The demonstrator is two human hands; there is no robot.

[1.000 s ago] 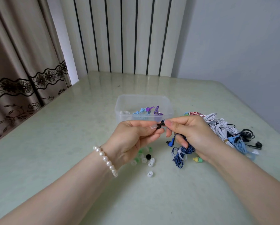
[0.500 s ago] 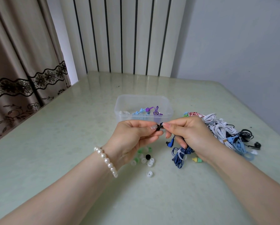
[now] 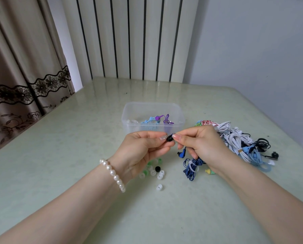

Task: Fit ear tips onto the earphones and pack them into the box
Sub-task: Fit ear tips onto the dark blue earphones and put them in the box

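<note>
Above the worktop's middle, just before the box (image 3: 153, 118), the left hand (image 3: 143, 150) pinches a black ear tip (image 3: 169, 138) against the earbud held by the right hand (image 3: 200, 145) (blue cable dangling). Fitting seems underway; next, a firm push home.

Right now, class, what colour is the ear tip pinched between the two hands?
Black, seen in the head view.

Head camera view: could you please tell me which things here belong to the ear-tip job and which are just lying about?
Part of the job:
- left hand and right hand, pinching a black ear tip
- blue earphones
- loose ear tips
- clear box
- pile of earphones

Lying about:
- pearl bracelet
- curtain
</note>
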